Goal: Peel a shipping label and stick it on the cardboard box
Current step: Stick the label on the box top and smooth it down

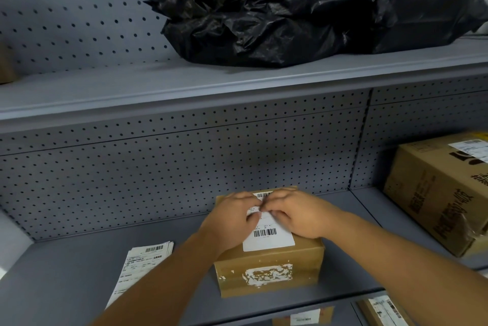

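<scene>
A small brown cardboard box [269,270] stands on the grey shelf, with torn white sticker remains on its front face. A white shipping label [269,236] with barcodes lies flat on the box top. My left hand [232,217] and my right hand [295,213] both rest palm down on the label, fingertips meeting over its middle. Neither hand grips anything; the fingers lie flat and spread. The hands hide the label's middle and much of the box top.
A stack of spare labels [140,265] lies on the shelf [79,273] left of the box. A larger printed cardboard box [438,193] stands at the right. A crumpled black plastic bag [303,8] fills the upper shelf. More boxes [303,317] sit on the shelf below.
</scene>
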